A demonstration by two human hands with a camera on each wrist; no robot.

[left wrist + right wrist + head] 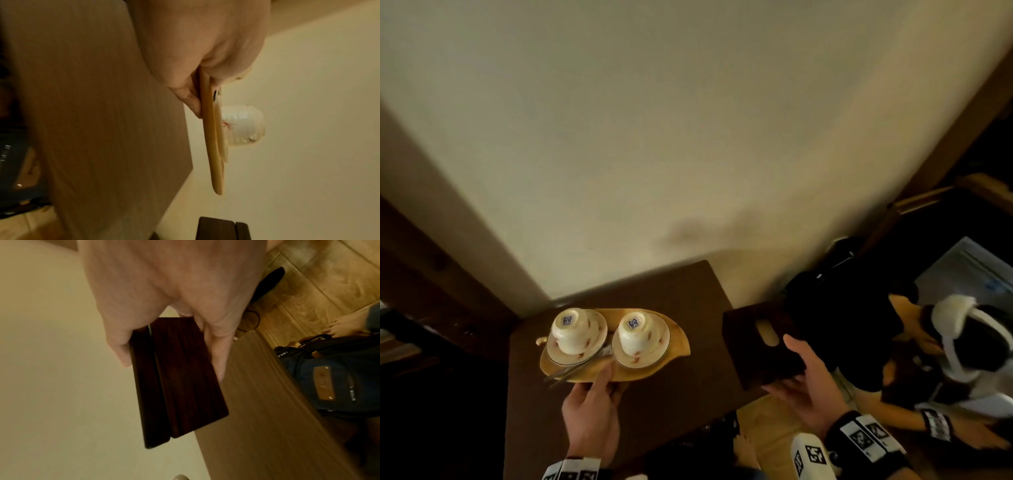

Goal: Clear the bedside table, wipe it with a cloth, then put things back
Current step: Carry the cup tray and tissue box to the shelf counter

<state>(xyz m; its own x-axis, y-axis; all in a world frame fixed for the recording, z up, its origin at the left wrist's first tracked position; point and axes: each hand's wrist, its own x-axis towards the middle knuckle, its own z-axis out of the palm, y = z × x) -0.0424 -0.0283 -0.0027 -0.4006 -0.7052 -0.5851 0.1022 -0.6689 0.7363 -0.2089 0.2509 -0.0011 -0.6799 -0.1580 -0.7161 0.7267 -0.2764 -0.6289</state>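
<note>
Over bedside table [654, 301], left hand [592, 407] pinches cup tray [674, 346]; right hand [808, 380] grips dark box [753, 346].

a blue backpack [333, 378] lies on the wooden floor [320, 288], near a cream wall [654, 137].

Left hand [590, 409] is stretched forward, thumb on top and fingers [190, 100] tucked underneath, pinching a thin edge. Right hand [803, 380] is palm-up out to the side, thumb on one face and fingers [218, 356] along the other, clamped on what it carries; both wrists have tagged bands
</note>
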